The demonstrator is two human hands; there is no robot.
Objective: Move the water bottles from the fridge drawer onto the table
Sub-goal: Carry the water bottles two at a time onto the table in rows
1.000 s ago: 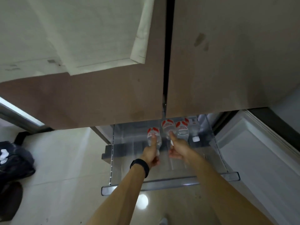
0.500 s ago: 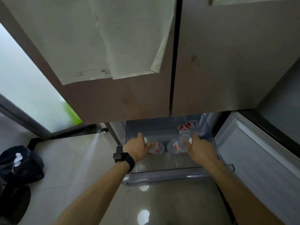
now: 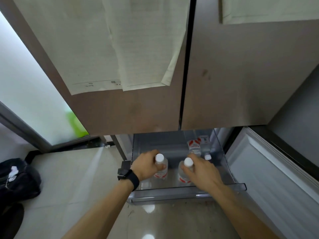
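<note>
Early days: left hand (image 3: 146, 163) grips one bottle (image 3: 162, 166), right hand (image 3: 202, 168) grips another bottle (image 3: 183, 176), both upright inside the fridge drawer (image 3: 189, 189). More bottles (image 3: 195, 146) sit at the back, and there's no table in sight.

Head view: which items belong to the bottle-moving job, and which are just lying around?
Job: fridge drawer; left hand gripping left bottle; right hand gripping right bottle; other bottles at its back right.
Lying about: black bag on the floor; papers on the fridge door.
</note>
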